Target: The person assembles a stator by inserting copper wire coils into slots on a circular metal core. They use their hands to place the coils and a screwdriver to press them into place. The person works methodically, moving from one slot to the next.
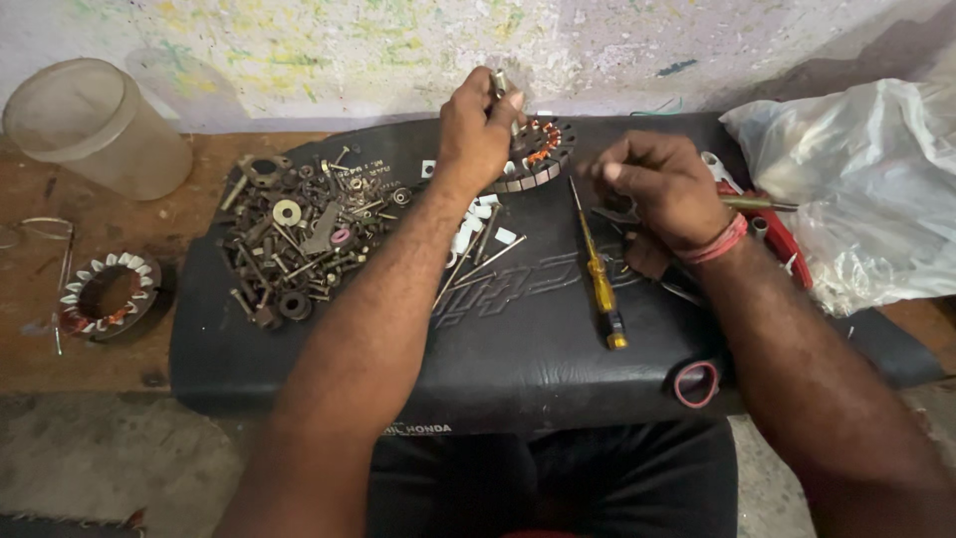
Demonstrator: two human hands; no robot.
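My left hand (478,125) gripped a small metal part above the wound stator (533,154), which lay on the black seat cushion (518,339). My right hand (662,184) was closed beside it, fingers pinched together. A yellow screwdriver (600,284) lay between my arms. A pile of bolts and washers (304,234) sat to the left, another stator (108,296) on the counter (60,349), a plastic bag (866,189) at right.
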